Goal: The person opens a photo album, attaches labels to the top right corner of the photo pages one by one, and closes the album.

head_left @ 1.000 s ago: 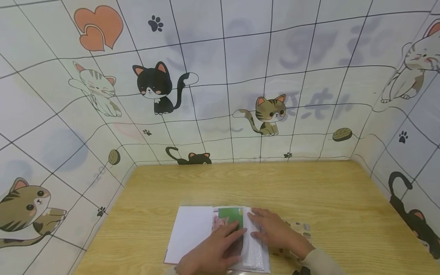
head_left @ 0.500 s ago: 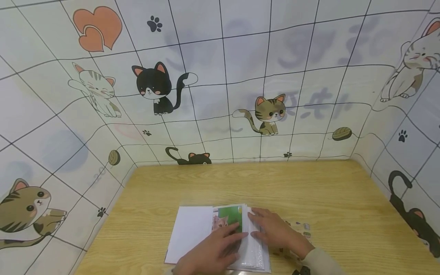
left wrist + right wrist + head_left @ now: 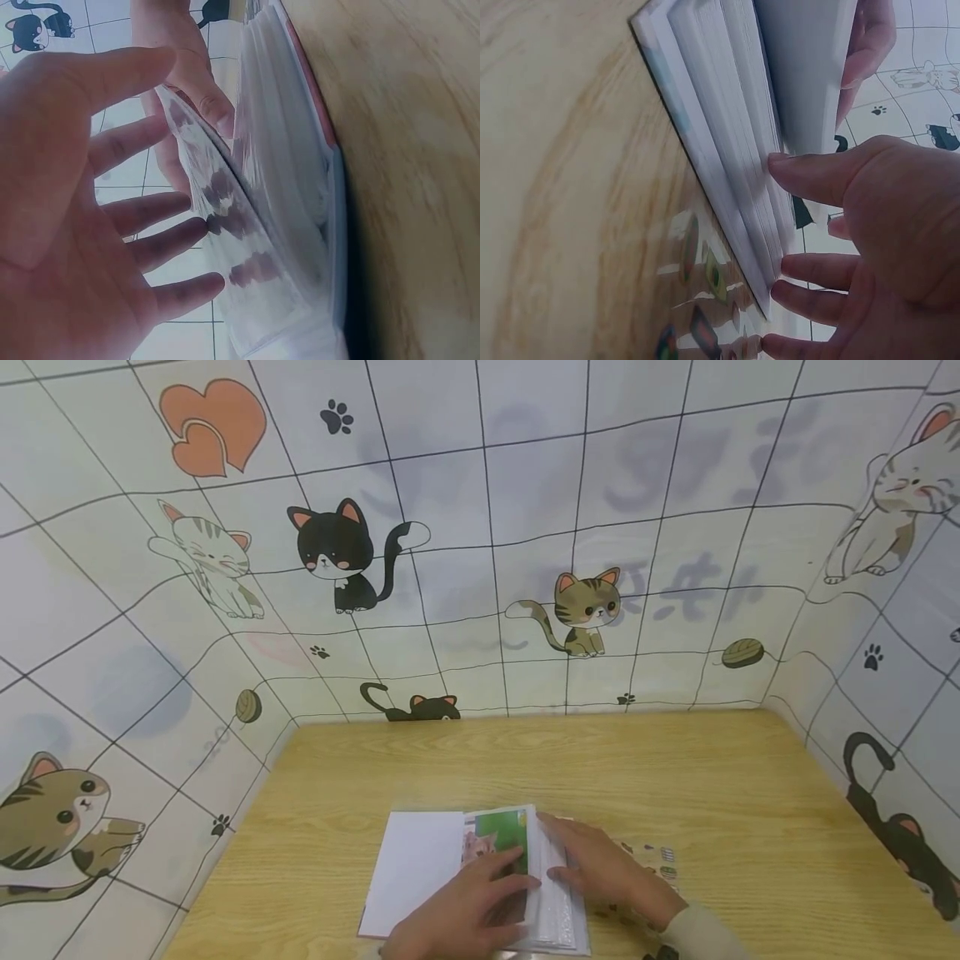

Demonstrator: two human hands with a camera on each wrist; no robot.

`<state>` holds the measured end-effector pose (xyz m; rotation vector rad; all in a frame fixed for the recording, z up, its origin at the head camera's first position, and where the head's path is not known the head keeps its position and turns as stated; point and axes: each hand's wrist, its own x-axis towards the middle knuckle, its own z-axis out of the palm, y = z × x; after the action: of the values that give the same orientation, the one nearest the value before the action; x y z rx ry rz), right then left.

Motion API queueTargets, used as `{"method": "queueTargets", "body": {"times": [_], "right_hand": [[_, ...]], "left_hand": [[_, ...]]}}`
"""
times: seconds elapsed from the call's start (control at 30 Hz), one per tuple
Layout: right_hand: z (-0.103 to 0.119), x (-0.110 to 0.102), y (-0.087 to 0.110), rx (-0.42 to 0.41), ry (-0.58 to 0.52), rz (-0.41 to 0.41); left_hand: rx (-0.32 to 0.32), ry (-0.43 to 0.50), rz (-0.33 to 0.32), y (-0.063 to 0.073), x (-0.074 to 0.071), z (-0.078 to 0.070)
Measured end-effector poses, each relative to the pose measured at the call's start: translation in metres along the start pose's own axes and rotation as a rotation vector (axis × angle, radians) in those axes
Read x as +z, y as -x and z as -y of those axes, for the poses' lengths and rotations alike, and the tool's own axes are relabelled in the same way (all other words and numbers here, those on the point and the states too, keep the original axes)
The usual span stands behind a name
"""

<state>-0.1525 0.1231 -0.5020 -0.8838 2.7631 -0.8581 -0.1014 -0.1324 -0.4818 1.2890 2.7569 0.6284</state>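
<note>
A photo album (image 3: pixel 420 868) lies open on the table, its blank white inside cover to the left. Over the picture page (image 3: pixel 510 827), which shows a cat on green, rests my left hand (image 3: pixel 465 902). Spread fingers (image 3: pixel 184 296) of this hand touch the face of the clear sleeve (image 3: pixel 247 277), which stands raised from the stack of pages (image 3: pixel 277 150). My right hand (image 3: pixel 600 864) lies at the album's right side with its fingers extended. In the right wrist view its thumb (image 3: pixel 787 163) touches the edges of the stacked pages.
A clear sheet of small coloured stickers (image 3: pixel 666 864) lies right of the album, partly under the right forearm. The wooden table (image 3: pixel 525 760) meets white walls (image 3: pixel 450 527) with a grid and cartoon cats. A dark object (image 3: pixel 663 952) shows at the bottom edge.
The picture page has risen slightly at its right edge, with the left fingers still on it. My right fingertips have shifted slightly left towards that edge.
</note>
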Motion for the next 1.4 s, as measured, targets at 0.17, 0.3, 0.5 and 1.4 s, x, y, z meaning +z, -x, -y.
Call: {"method": "queueTargets", "body": {"times": [0.17, 0.3, 0.5, 1.4], "right_hand": [[0.0000, 0.0003, 0.0011, 0.003, 0.011, 0.001], [-0.0001, -0.0003, 0.0023, 0.004, 0.024, 0.024], [0.0015, -0.0009, 0.0037, 0.027, 0.033, 0.043], [0.0030, 0.0034, 0.0060, -0.005, 0.086, 0.016]], "left_hand": [[-0.014, -0.009, 0.003, 0.0000, 0.0001, -0.0011], [-0.036, -0.012, 0.019, -0.0013, 0.0013, 0.0000], [-0.092, 0.001, 0.044, -0.0044, 0.0038, 0.0006], [-0.036, -0.092, -0.117, -0.0094, 0.0047, -0.0062]]}}
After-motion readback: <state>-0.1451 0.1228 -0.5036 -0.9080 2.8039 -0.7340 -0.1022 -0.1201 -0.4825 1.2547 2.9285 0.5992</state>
